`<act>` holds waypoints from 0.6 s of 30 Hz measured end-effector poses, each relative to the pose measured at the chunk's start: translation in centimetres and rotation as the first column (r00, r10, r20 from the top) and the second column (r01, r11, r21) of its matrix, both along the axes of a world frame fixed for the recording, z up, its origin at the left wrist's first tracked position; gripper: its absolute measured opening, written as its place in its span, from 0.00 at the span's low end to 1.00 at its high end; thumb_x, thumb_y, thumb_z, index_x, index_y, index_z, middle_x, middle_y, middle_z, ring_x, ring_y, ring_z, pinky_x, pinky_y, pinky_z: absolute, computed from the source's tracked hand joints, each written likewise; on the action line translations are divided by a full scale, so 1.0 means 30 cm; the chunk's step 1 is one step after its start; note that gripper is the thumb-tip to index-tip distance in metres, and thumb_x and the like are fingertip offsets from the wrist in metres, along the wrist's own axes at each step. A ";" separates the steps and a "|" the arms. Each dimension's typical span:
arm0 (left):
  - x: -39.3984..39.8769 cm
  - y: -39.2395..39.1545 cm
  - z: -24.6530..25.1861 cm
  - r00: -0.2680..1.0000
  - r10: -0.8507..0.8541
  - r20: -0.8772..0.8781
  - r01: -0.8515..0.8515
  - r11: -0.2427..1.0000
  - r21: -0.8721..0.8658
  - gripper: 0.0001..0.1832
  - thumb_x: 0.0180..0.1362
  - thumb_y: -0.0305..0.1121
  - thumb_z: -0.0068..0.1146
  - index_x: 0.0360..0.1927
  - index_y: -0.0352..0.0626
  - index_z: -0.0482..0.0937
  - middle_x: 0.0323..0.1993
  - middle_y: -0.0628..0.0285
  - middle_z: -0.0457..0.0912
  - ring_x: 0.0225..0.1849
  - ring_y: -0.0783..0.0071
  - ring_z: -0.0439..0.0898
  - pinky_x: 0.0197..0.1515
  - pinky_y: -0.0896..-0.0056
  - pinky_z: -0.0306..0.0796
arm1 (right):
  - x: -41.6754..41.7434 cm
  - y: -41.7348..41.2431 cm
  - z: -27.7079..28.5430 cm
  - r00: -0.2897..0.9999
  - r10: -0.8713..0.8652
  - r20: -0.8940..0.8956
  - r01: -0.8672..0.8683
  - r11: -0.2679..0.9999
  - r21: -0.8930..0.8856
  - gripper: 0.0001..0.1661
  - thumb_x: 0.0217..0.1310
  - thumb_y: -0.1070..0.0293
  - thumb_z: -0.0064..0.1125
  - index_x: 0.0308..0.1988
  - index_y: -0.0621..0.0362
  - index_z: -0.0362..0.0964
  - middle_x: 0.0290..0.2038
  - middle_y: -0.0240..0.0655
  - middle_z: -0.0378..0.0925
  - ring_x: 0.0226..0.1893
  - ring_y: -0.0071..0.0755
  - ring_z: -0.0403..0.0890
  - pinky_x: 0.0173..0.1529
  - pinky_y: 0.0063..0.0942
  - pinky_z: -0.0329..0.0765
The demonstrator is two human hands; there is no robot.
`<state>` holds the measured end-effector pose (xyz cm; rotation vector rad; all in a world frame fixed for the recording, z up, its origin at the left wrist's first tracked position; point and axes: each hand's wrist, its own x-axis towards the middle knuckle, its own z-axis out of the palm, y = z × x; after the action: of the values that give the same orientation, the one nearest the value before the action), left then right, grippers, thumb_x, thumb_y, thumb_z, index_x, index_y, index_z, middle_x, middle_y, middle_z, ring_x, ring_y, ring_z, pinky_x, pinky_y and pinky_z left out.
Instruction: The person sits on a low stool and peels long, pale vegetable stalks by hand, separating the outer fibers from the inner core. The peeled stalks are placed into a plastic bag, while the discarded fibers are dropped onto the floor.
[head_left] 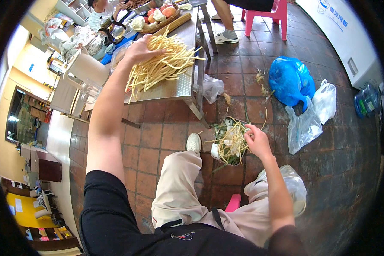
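Observation:
My left hand (144, 51) rests with spread fingers on the near left part of a heap of pale yellow long bean-like stalks (166, 62). The heap lies on a metal table (182, 86), some ends hanging over its edge. Low on the right, my right hand (257, 140) hovers at the rim of a waste bin (230, 140) on the floor, fingers curled loosely. Thin yellow stalk scraps, green leaves and white pieces fill the bin. Whether the right fingertips touch the scraps or hold a small piece, I cannot tell.
A basket of vegetables (160, 19) stands farther back on the table. On the tiled floor to the right lie a blue plastic bag (291, 80), clear bags (304, 124) and root scraps (260, 78). A pink chair (265, 16), a white freezer (345, 38) and two other people are beyond.

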<state>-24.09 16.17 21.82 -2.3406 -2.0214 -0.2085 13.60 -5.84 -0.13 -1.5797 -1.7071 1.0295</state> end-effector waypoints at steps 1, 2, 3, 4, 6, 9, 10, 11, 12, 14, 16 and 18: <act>-0.009 -0.008 0.004 1.000 0.011 0.017 -0.011 0.999 -0.039 0.56 0.34 0.69 0.56 0.59 0.35 0.56 0.56 0.45 0.64 0.57 0.56 0.64 0.59 0.65 0.57 | -0.004 0.000 0.001 1.000 0.002 -0.006 -0.002 1.000 -0.002 0.21 0.51 0.67 0.53 0.47 0.59 0.66 0.32 0.39 0.75 0.28 0.37 0.78 0.36 0.31 0.72; -0.020 -0.012 0.009 0.999 0.022 0.031 -0.020 0.997 -0.077 0.56 0.34 0.69 0.56 0.59 0.35 0.56 0.56 0.45 0.64 0.57 0.56 0.65 0.59 0.65 0.57 | -0.010 0.000 0.001 1.000 -0.011 -0.010 0.011 1.000 -0.011 0.21 0.51 0.67 0.54 0.47 0.59 0.66 0.33 0.39 0.75 0.29 0.37 0.78 0.37 0.31 0.72; -0.026 -0.016 0.011 0.997 0.037 0.064 -0.034 0.998 -0.052 0.56 0.35 0.70 0.54 0.59 0.35 0.56 0.56 0.45 0.64 0.57 0.56 0.65 0.59 0.65 0.57 | -0.006 -0.001 0.000 1.000 -0.021 -0.013 0.021 1.000 -0.020 0.22 0.51 0.66 0.54 0.47 0.59 0.66 0.33 0.40 0.75 0.30 0.37 0.78 0.37 0.30 0.72; -0.030 -0.015 0.019 0.994 0.049 0.094 -0.047 0.999 -0.025 0.56 0.35 0.70 0.53 0.59 0.35 0.56 0.56 0.45 0.64 0.57 0.56 0.65 0.59 0.65 0.57 | -0.004 0.000 0.002 0.999 -0.035 -0.019 0.034 0.999 -0.028 0.22 0.51 0.66 0.54 0.48 0.59 0.66 0.33 0.40 0.75 0.31 0.37 0.78 0.38 0.30 0.72; -0.027 0.006 0.056 0.999 0.027 0.019 -0.029 0.991 0.133 0.52 0.41 0.71 0.46 0.59 0.36 0.57 0.56 0.46 0.63 0.57 0.56 0.64 0.59 0.64 0.56 | 0.013 0.014 0.018 0.998 -0.067 -0.018 0.068 0.996 0.058 0.22 0.52 0.63 0.55 0.47 0.59 0.67 0.36 0.41 0.75 0.35 0.36 0.77 0.40 0.30 0.72; 0.005 0.110 0.076 0.996 -0.093 -0.010 0.089 0.911 0.403 0.37 0.51 0.60 0.45 0.51 0.35 0.67 0.51 0.43 0.67 0.53 0.50 0.66 0.56 0.56 0.56 | 0.144 0.040 0.037 0.952 -0.123 -0.282 0.183 0.963 0.199 0.22 0.54 0.60 0.55 0.46 0.62 0.68 0.42 0.41 0.74 0.42 0.33 0.76 0.46 0.29 0.72; 0.021 0.115 0.027 0.978 -0.208 -0.003 0.178 0.829 0.530 0.34 0.51 0.56 0.48 0.50 0.33 0.67 0.51 0.43 0.68 0.53 0.50 0.66 0.56 0.57 0.56 | 0.226 0.031 0.061 0.917 -0.139 -0.373 0.244 0.937 0.251 0.19 0.58 0.61 0.51 0.44 0.65 0.69 0.45 0.40 0.73 0.44 0.30 0.74 0.49 0.26 0.69; 0.010 0.109 -0.028 0.956 -0.292 -0.036 0.247 0.729 0.639 0.32 0.51 0.51 0.50 0.49 0.32 0.67 0.50 0.43 0.68 0.53 0.50 0.65 0.56 0.57 0.56 | 0.296 0.012 0.126 0.889 -0.141 -0.436 0.309 0.887 0.343 0.17 0.61 0.63 0.46 0.44 0.64 0.70 0.44 0.38 0.74 0.45 0.26 0.73 0.49 0.23 0.68; 0.080 0.012 -0.089 0.912 -0.407 0.052 0.284 0.716 0.637 0.27 0.52 0.43 0.51 0.51 0.33 0.66 0.51 0.46 0.68 0.53 0.55 0.66 0.56 0.61 0.56 | 0.382 -0.061 0.216 0.750 -0.275 -0.602 0.442 0.885 0.145 0.17 0.63 0.63 0.43 0.45 0.62 0.70 0.43 0.36 0.75 0.45 0.24 0.73 0.46 0.20 0.68; 0.236 -0.250 -0.018 0.790 -0.600 0.130 0.386 0.650 0.655 0.22 0.54 0.27 0.52 0.53 0.36 0.64 0.52 0.52 0.67 0.54 0.63 0.66 0.58 0.68 0.56 | 0.525 -0.204 0.335 0.435 -0.263 -0.861 0.639 0.764 0.089 0.17 0.63 0.60 0.42 0.43 0.58 0.70 0.39 0.35 0.76 0.37 0.24 0.75 0.40 0.19 0.70; 0.430 -0.471 -0.060 0.669 -0.739 -0.086 0.613 0.483 0.625 0.21 0.52 0.26 0.53 0.51 0.36 0.66 0.51 0.52 0.68 0.53 0.61 0.66 0.57 0.67 0.56 | 0.756 -0.397 0.267 0.391 -0.420 -0.819 0.763 0.645 0.034 0.18 0.64 0.59 0.39 0.44 0.59 0.69 0.41 0.36 0.75 0.36 0.23 0.76 0.39 0.20 0.72; 0.578 -0.601 -0.211 0.635 -0.772 -0.021 0.675 0.542 0.500 0.19 0.51 0.26 0.52 0.48 0.36 0.67 0.50 0.52 0.69 0.53 0.58 0.66 0.57 0.65 0.56 | 0.906 -0.612 0.145 0.232 -0.628 -0.743 0.829 0.527 -0.187 0.16 0.62 0.59 0.44 0.41 0.57 0.71 0.35 0.33 0.77 0.31 0.22 0.76 0.34 0.18 0.72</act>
<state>-6.74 -1.87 15.48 -2.7046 -0.7121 -0.8835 40.77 -24.22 4.24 -1.2457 -0.3230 0.7037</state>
